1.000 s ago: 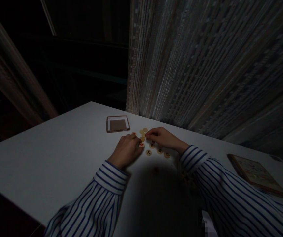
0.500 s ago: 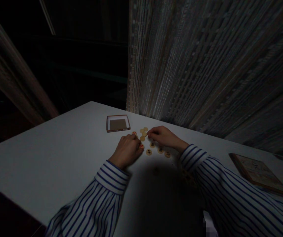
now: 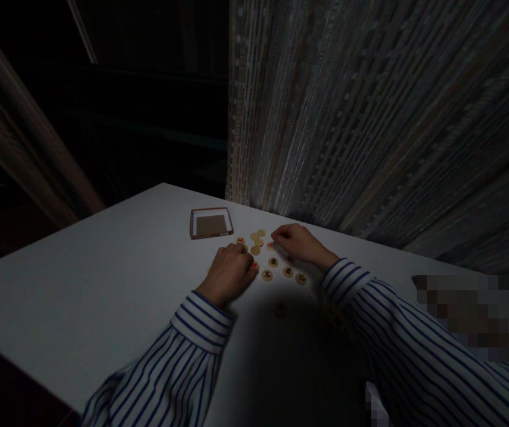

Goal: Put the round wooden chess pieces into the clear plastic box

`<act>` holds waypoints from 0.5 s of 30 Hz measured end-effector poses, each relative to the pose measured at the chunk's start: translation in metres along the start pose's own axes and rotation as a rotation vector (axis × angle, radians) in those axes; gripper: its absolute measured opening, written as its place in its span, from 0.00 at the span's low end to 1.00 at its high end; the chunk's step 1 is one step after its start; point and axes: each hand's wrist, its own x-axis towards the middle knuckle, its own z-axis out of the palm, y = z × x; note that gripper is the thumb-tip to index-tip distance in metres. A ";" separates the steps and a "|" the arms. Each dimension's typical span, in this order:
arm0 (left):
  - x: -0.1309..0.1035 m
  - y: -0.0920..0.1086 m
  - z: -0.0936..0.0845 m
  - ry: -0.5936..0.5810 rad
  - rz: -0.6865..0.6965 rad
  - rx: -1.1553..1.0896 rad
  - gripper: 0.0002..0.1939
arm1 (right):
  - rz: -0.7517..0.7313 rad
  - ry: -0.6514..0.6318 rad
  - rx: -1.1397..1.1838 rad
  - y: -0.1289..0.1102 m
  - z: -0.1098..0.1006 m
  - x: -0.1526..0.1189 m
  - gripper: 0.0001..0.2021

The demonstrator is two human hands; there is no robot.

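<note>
Round wooden Chinese chess pieces lie on the white table (image 3: 116, 284). My left hand (image 3: 227, 274) rests among them with fingers curled down; its fingertips are on a red-marked piece (image 3: 255, 266). Another red-marked piece (image 3: 240, 240) shows just beyond its knuckles. My right hand (image 3: 298, 242) is closed in a pinch, its fingertips just above a red-marked piece (image 3: 271, 245); whether anything is between them is hidden. Blank-faced pieces (image 3: 255, 251) sit between the hands. Several black-marked pieces (image 3: 267, 275) lie nearer me, below the right hand.
An open shallow box (image 3: 212, 224) stands beyond my left hand. A blurred-out patch (image 3: 471, 320) covers something at the right. Striped string curtains (image 3: 307, 107) hang along the table's far edge. Dark shadow falls over the near part of the table, with dim pieces (image 3: 279, 309) in it.
My right hand has shifted slightly right, away from the blank-faced pieces. A red-marked piece now shows below its fingertips. The left hand stays nearly still.
</note>
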 end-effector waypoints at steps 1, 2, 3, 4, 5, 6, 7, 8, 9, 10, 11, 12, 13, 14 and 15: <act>0.000 0.000 0.000 -0.004 0.000 -0.001 0.14 | 0.008 0.002 -0.008 0.002 0.000 0.001 0.11; 0.000 0.000 0.000 -0.007 0.000 -0.004 0.14 | 0.014 0.004 -0.016 0.005 -0.001 0.002 0.11; 0.000 0.000 0.000 -0.010 0.001 -0.008 0.14 | 0.018 0.002 -0.025 0.007 -0.001 0.003 0.11; 0.001 0.000 0.000 -0.013 -0.001 -0.012 0.15 | 0.021 -0.001 -0.033 0.008 -0.002 0.003 0.11; 0.001 0.000 0.000 -0.015 -0.004 -0.016 0.15 | 0.022 -0.002 -0.039 0.010 -0.002 0.004 0.11; 0.001 0.001 -0.001 -0.018 -0.009 -0.018 0.15 | 0.020 -0.002 -0.044 0.011 -0.003 0.004 0.11; 0.001 0.001 -0.001 -0.020 -0.014 -0.019 0.15 | 0.017 0.000 -0.048 0.012 -0.003 0.004 0.11; 0.001 0.001 0.000 -0.023 -0.018 -0.019 0.15 | 0.015 0.002 -0.052 0.012 -0.004 0.004 0.11; 0.001 0.001 0.000 -0.027 -0.021 -0.016 0.14 | 0.014 0.003 -0.056 0.013 -0.004 0.003 0.12; 0.001 0.001 0.000 -0.029 -0.023 -0.013 0.14 | 0.015 0.003 -0.060 0.013 -0.004 0.003 0.12; 0.001 0.000 0.000 -0.028 -0.022 -0.011 0.14 | 0.017 0.004 -0.065 0.013 -0.004 0.003 0.12; 0.001 0.000 0.001 -0.024 -0.020 -0.010 0.14 | 0.019 0.004 -0.071 0.013 -0.004 0.003 0.12; 0.001 0.000 0.001 -0.022 -0.018 -0.011 0.14 | 0.020 0.004 -0.076 0.013 -0.004 0.002 0.12; 0.001 0.000 0.001 -0.021 -0.017 -0.013 0.14 | 0.021 0.004 -0.079 0.013 -0.004 0.002 0.12; 0.001 0.000 0.001 -0.023 -0.017 -0.016 0.15 | 0.022 0.003 -0.082 0.013 -0.004 0.002 0.13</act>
